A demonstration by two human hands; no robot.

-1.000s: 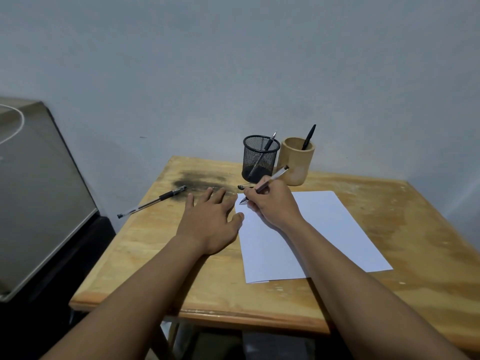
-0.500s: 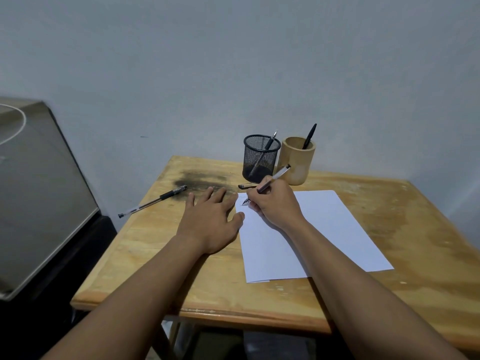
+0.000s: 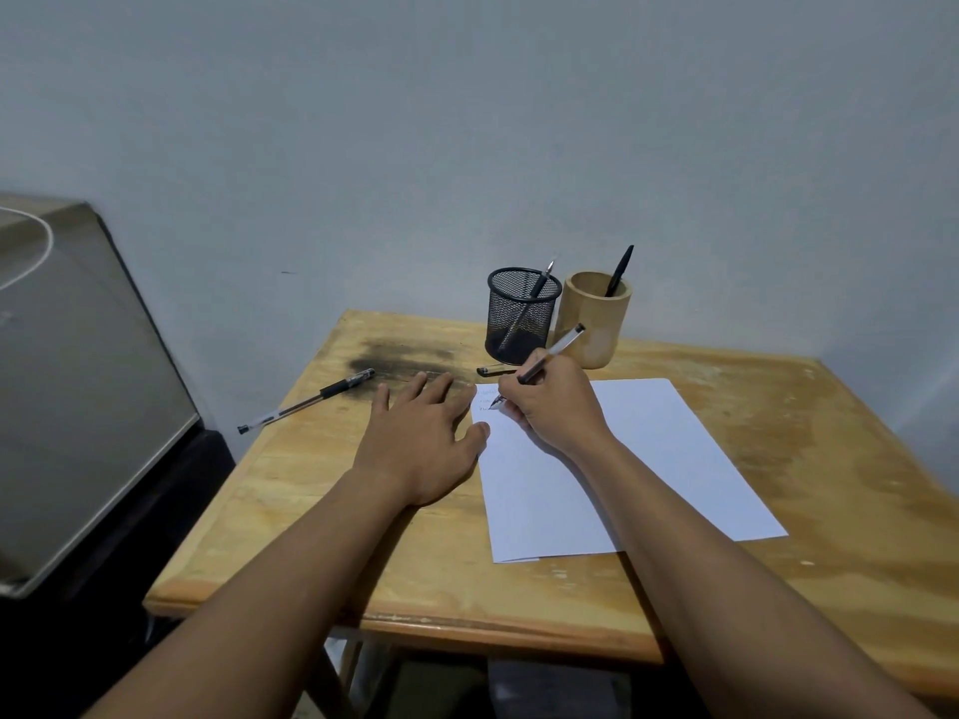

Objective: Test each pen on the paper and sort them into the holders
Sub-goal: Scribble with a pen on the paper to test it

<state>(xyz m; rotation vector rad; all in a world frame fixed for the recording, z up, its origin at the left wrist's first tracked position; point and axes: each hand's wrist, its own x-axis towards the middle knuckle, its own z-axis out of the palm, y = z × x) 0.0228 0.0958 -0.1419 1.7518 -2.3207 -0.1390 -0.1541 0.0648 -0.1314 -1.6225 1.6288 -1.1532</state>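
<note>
Right hand (image 3: pixel 558 407) pinching pen (image 3: pixel 545 361), tip on paper (image 3: pixel 648 459); faint marks illegible. Left hand (image 3: pixel 423 438) spread flat.

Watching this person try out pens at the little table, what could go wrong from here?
The loose pen lies near the table's left edge, so a nudge from the left hand might roll it off. The right hand writes close to the mesh holder and wooden holder; a careless lift could tip one. The paper could slide if the left hand moves away.
</note>
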